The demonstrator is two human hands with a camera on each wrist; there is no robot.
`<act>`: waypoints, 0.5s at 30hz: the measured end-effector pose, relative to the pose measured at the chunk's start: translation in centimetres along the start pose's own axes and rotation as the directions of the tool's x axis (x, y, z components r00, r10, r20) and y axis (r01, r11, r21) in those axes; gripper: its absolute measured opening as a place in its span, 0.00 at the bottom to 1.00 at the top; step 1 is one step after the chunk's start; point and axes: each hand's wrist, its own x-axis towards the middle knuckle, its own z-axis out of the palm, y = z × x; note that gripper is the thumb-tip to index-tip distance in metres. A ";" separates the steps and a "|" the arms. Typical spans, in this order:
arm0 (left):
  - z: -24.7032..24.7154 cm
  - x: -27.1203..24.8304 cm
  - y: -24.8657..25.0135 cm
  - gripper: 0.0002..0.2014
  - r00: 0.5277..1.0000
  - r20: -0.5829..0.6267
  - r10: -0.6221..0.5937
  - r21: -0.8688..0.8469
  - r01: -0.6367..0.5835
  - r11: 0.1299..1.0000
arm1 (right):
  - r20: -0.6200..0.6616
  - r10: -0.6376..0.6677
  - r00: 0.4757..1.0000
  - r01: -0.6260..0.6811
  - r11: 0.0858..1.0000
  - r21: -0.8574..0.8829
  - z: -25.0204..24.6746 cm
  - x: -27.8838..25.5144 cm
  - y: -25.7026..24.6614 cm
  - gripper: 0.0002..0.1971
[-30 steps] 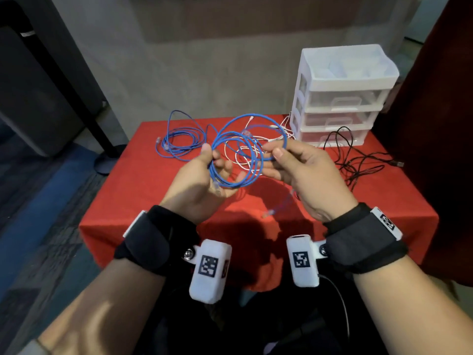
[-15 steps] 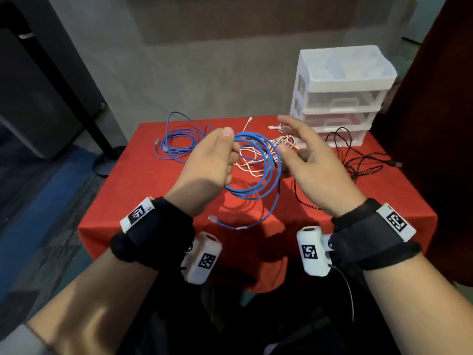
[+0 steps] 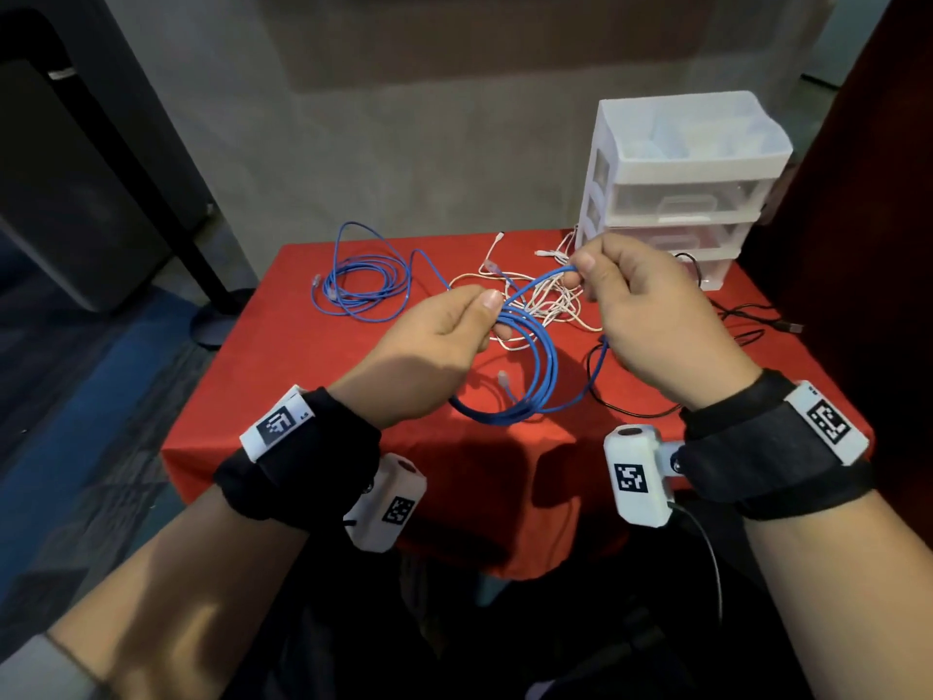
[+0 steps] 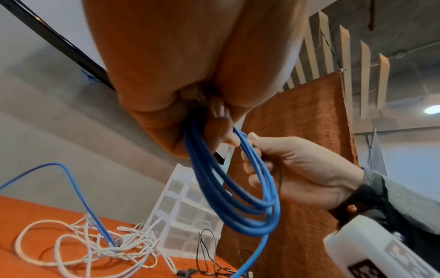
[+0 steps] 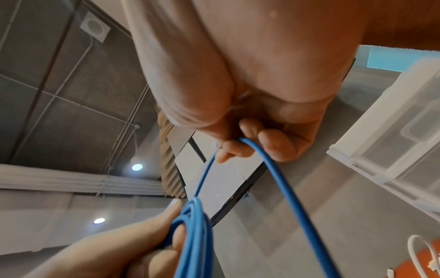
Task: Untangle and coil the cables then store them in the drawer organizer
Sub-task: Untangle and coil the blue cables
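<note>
A smooth, matt blue cable [image 3: 542, 356], a translucent glossy plastic drawer organizer [image 3: 686, 159], and a matt red tablecloth [image 3: 303, 376].

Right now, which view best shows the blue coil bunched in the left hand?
The left wrist view: the blue coil hangs whole below the left hand. The head view shows its loops partly behind the hand; the right wrist view shows only the bunched strands.

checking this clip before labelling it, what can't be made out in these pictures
- Drawer contents: in the head view the organizer has frosted fronts, so nothing inside shows.
- Left hand grip on the blue cable: fingertips hidden behind the hand in the head view.
- Black cable: partly hidden by the right hand.
- White cables: too tangled to count.
</note>
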 end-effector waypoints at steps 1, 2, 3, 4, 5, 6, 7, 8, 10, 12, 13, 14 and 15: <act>0.0 0.0 0.1 0.18 1.000 0.012 -0.012 0.024 0.012 1.000 | -0.018 0.008 1.000 -0.008 1.000 0.010 0.0 0.0 0.1 0.13; 0.0 0.0 0.1 0.18 0.999 0.022 -0.024 0.035 0.023 0.999 | -0.038 0.023 0.999 -0.022 0.999 0.026 -0.1 -0.2 0.1 0.13; 0.1 0.0 0.0 0.18 0.999 0.024 -0.030 0.038 0.029 0.999 | -0.054 0.039 0.998 -0.037 0.998 0.044 -0.2 -0.3 0.1 0.13; 0.0 0.0 -0.1 0.19 1.000 0.010 -0.027 0.042 0.027 0.999 | -0.056 0.045 0.997 -0.041 0.997 0.063 -0.3 -0.5 0.2 0.13; -0.1 0.1 -0.3 0.19 1.000 -0.021 -0.023 0.049 0.024 0.999 | -0.038 0.043 0.998 -0.040 0.996 0.083 -0.5 -0.7 0.2 0.14; -0.3 0.2 -0.6 0.19 0.998 -0.064 -0.024 0.042 0.026 0.999 | 0.003 0.036 0.999 -0.036 0.994 0.104 -0.5 -0.9 0.3 0.14; -0.4 0.2 -0.8 0.19 0.993 -0.109 -0.033 0.003 0.034 0.999 | 0.068 0.025 0.997 -0.033 0.992 0.119 -0.6 -1.2 0.4 0.13; -0.4 0.3 -1.1 0.19 0.986 -0.156 -0.052 -0.059 0.044 0.997 | 0.151 0.010 0.989 -0.029 0.991 0.127 -0.5 -1.5 0.7 0.12; -0.7 0.3 -0.8 0.19 0.965 -0.243 -0.095 -0.187 0.049 0.981 | 0.318 -0.014 0.948 -0.029 0.991 0.131 0.0 -2.2 1.6 0.09; -1.6 0.5 -0.3 0.19 0.926 -0.349 -0.145 -0.279 0.046 0.959 | 0.429 0.008 0.903 -0.061 0.992 0.110 0.7 -2.9 3.1 0.07; -2.4 0.6 0.0 0.19 0.899 -0.408 -0.159 -0.311 0.027 0.950 | 0.456 0.037 0.889 -0.091 0.991 0.097 1.0 -3.2 3.9 0.08; -3.3 0.8 0.1 0.18 0.873 -0.459 -0.161 -0.332 0.000 0.943 | 0.468 0.073 0.881 -0.126 0.989 0.083 1.3 -3.5 4.7 0.08; -4.2 1.0 0.3 0.18 0.850 -0.502 -0.157 -0.335 -0.024 0.942 | 0.468 0.111 0.877 -0.163 0.984 0.070 1.5 -3.8 5.4 0.09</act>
